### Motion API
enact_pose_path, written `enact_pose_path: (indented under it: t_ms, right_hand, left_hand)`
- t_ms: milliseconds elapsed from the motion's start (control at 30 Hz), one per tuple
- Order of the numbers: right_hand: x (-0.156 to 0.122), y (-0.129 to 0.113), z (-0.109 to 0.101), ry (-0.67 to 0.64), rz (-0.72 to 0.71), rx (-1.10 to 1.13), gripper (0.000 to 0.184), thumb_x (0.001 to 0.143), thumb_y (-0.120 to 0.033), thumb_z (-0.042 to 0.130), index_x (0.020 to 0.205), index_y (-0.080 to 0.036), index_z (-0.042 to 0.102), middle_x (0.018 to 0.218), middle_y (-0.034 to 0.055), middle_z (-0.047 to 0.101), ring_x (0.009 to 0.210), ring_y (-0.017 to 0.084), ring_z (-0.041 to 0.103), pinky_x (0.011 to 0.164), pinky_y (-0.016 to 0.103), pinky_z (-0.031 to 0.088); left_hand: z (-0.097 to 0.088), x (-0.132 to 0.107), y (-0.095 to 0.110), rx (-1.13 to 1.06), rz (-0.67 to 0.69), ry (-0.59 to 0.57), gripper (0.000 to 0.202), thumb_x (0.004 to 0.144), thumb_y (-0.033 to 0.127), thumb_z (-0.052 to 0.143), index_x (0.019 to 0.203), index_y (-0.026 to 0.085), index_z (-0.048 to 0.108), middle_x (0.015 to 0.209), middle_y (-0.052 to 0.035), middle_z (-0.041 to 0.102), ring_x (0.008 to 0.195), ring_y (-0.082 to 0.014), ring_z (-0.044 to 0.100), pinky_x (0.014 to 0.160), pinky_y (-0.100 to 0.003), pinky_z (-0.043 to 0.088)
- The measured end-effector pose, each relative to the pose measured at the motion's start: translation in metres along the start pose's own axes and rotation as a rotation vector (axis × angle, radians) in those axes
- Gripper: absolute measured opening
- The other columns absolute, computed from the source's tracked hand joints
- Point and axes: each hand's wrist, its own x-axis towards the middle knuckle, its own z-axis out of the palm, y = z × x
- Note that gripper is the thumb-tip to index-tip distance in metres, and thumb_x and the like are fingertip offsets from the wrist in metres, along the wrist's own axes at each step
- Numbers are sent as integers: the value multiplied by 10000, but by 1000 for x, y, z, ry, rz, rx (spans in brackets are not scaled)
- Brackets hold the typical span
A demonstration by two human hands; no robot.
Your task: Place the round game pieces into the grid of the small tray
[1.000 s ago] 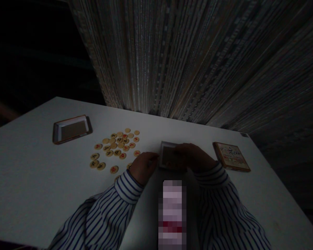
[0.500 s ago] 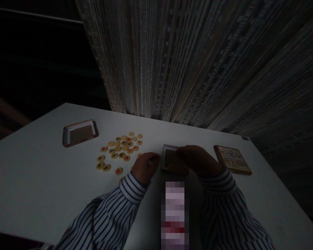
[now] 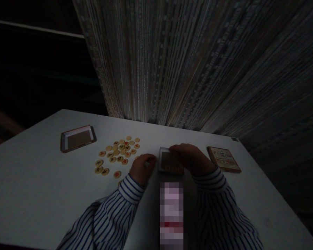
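A small open box (image 3: 167, 159) with a pale rim lies on the white table (image 3: 41, 194) in front of me, and a few red-marked round pieces (image 3: 172, 169) line its near edge. My right hand (image 3: 192, 159) curls over the box's right side and grips it. Just left of the box, my left hand (image 3: 142, 168) has its fingers curled in a pinch around something pale that is too dim to name. Several round pale game pieces (image 3: 118, 154) with red or dark marks are spread on the table to the left of that hand.
An empty box tray (image 3: 77, 138) lies at the far left of the table. A flat printed box (image 3: 223, 159) lies at the right near the table's edge. A striped curtain (image 3: 198, 62) hangs behind the table. The room is very dim.
Both hands have stayed at the small box, shifting only slightly. The view has drifted a little, so the table's things sit slightly lower and to the left.
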Motion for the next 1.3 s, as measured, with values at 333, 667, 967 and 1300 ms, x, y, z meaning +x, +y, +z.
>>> enact_pose_path:
  t_ms: [333,667,967,1300]
  right_hand:
    - [5,-14,-1,6,-31,-13,252,906,-261,392,997,-193,616,928,56,691,822,167,622,686,257,401]
    - [5,-15,-1,-60,-24,-10,257,909,-268,382,1007,-206,611,911,49,689,818,162,617,680,252,388]
    - [3,-15,0,-26,-48,37,280,909,-292,379,1017,-196,619,918,54,691,841,178,625,699,265,408]
    - [4,-25,3,9,-82,112,266,883,-248,412,1016,-179,632,985,61,688,891,181,624,769,279,441]
  left_hand:
    - [-2,1,2,-119,-41,76,115,744,233,545,764,182,646,733,-34,690,676,-153,621,669,-274,498]
    - [-14,3,17,-280,-159,73,148,704,292,575,739,166,645,717,-31,690,681,-149,625,682,-268,503]
    - [-37,-3,24,-258,-154,100,152,675,310,599,672,163,636,652,-23,658,636,-140,595,656,-265,491]
    - [-65,-21,15,-228,-187,151,147,684,315,600,708,176,641,699,-13,665,665,-142,604,691,-276,505]
